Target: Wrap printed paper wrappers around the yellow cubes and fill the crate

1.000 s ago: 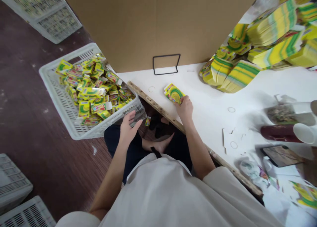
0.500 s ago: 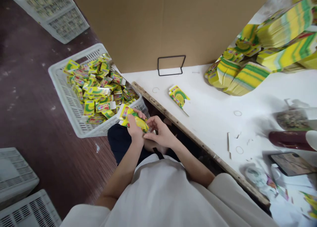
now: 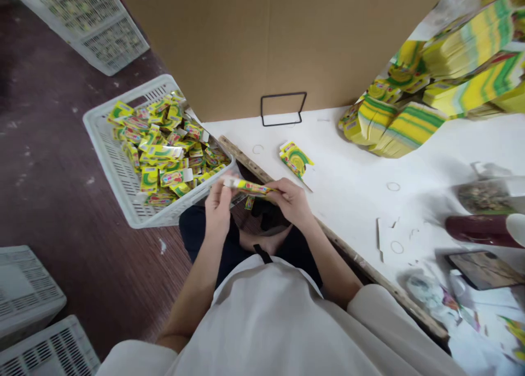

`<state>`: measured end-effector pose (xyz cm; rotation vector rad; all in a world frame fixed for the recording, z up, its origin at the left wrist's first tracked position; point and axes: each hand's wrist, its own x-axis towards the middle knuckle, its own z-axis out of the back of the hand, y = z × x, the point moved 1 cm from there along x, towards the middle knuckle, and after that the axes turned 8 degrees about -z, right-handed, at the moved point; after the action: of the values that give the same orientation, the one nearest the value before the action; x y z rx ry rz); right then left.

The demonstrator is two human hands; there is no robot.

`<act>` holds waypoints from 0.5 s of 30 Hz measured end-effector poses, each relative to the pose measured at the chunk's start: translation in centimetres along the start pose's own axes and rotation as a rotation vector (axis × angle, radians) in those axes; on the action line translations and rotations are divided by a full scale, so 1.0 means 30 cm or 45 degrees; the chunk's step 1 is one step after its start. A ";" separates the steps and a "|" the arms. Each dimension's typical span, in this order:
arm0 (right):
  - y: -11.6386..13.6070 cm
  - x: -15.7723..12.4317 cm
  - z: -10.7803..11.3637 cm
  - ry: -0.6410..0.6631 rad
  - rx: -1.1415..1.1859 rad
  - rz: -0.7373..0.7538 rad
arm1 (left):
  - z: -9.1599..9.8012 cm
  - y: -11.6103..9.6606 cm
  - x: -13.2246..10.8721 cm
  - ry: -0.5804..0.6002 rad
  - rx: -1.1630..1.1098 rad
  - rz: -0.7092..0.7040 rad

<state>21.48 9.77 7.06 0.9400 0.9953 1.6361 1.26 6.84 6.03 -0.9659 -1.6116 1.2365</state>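
Between my two hands, above my lap, is a small yellow and green printed carton (image 3: 251,187), turned so that a narrow side faces up. My left hand (image 3: 219,201) pinches its left end, where a white flap shows. At the other end, the fingers of my right hand (image 3: 292,201) are closed on the carton. Just beyond my left hand stands a white plastic basket (image 3: 133,217) holding many similar small cartons (image 3: 164,152). One flattened yellow carton (image 3: 295,158) lies on the white table (image 3: 344,195), away from my hands.
A large cardboard box (image 3: 266,42) with a black wire frame (image 3: 283,109) before it stands at the back. Stacks of flat cartons (image 3: 404,127) fill the right rear. A dark red cup (image 3: 479,230) and a phone (image 3: 486,269) lie right. More white crates (image 3: 30,288) stand on the floor.
The carton has turned from its broad face to a narrow side and moved slightly right and up. My right hand has gone from beside it to gripping its right end.
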 end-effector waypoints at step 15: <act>0.001 -0.029 -0.092 -0.148 0.661 -0.424 | -0.046 -0.036 -0.075 0.666 0.975 -0.228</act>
<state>19.16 8.44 5.97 1.1196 1.4437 1.0503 3.23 4.97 6.89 -0.5615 -0.6981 1.1993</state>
